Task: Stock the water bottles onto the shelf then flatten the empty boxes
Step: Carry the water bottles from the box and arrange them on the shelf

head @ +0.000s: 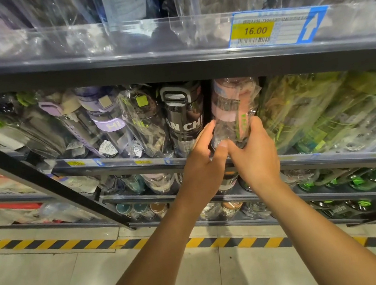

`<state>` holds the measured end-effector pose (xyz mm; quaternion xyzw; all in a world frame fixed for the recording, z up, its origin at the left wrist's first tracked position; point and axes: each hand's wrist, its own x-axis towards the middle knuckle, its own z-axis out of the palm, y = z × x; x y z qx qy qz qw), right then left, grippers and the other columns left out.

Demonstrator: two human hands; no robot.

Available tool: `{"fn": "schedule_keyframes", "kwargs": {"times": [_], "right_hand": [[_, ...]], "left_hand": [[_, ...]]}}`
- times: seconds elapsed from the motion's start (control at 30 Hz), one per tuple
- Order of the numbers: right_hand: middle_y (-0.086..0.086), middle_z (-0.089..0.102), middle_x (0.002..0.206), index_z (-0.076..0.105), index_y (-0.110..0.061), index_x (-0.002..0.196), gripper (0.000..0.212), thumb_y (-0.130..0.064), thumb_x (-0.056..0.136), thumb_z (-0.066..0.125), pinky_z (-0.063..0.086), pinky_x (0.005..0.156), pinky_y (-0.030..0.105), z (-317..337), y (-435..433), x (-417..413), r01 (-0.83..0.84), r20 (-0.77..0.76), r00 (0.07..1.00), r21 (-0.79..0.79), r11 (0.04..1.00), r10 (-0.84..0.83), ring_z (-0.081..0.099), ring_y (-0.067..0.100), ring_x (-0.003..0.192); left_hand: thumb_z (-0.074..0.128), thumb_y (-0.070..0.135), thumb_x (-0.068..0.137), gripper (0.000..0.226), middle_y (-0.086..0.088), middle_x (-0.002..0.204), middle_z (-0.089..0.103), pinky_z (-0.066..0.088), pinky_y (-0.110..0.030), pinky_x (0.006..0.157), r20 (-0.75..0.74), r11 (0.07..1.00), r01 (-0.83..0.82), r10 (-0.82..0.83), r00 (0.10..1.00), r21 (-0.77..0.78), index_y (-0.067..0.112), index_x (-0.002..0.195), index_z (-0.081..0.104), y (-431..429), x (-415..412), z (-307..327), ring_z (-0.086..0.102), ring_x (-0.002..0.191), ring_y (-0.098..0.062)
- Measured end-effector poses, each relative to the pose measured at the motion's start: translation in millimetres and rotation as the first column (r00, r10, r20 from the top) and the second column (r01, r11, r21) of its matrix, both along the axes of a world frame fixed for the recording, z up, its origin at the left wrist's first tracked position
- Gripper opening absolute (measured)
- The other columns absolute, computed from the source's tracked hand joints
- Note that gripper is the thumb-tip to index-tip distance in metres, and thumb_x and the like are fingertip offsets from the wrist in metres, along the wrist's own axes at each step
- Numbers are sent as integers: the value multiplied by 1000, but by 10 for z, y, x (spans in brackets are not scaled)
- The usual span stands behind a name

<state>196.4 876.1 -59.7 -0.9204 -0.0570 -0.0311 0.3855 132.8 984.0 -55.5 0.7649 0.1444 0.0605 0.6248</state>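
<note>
Where left hand point(200, 162) and right hand point(255, 156) grip, crinkly film point(250, 98) wraps the pink bottle point(229, 111).

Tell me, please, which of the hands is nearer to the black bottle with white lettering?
Left. The left hand lies right beside the black bottle, on the left of the pink-lidded bottle; the right hand grips that bottle's right side, farther off.
</note>
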Motion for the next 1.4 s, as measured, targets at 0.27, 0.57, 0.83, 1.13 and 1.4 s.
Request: {"fn": "schedule_keyframes", "kwargs": {"times": [0.27, 0.57, 0.83, 1.13, 1.4], "right_hand": [[-6, 60, 99, 39, -23, 114, 51, -39, 86, 79, 45, 63, 37, -41, 23, -38, -7, -38, 999, 95, 995, 10, 60, 22, 83], [5, 58, 108, 38, -17, 112, 55, -36, 85, 82, 46, 71, 34, -147, 241, 88, 56, -101, 994, 252, 966, -31, 61, 28, 97], [6, 50, 105, 36, -15, 105, 55, -37, 85, 83, 38, 68, 33, -203, 298, 178, 91, -85, 994, 249, 964, -72, 49, 22, 88], [4, 44, 108, 39, -12, 105, 51, -37, 88, 80, 43, 76, 36, -227, 308, 193, 69, -73, 996, 237, 969, -53, 49, 22, 93], [4, 51, 95, 38, -10, 107, 52, -40, 90, 77, 42, 67, 37, -217, 284, 176, 55, -54, 998, 209, 976, -44, 51, 20, 76]], "left_hand": [[69, 26, 96, 35, 17, 118, 58, 57, -42, 86, 194, 848, -515, 488, 851, 127, 32, 127, 54, 48, -260, -147, 60, 108, -9], [70, 45, 94, 75, 15, 155, 46, 54, -40, 89, 65, 804, -501, 509, 858, 320, 31, 156, 30, 100, -198, -201, 64, 110, -3], [74, 51, 91, 82, 8, 156, 38, 50, -39, 80, -31, 742, -494, 567, 823, 452, 25, 155, 31, 133, 38, -212, 57, 129, -19], [67, 46, 97, 76, 6, 155, 50, 51, -42, 84, -59, 728, -508, 596, 801, 461, 26, 156, 23, 28, 133, -255, 65, 124, -24], [52, 53, 103, 80, 3, 160, 45, 51, -49, 91, -84, 711, -412, 549, 831, 569, 21, 163, 9, 93, 35, -306, 64, 125, -27]]}}
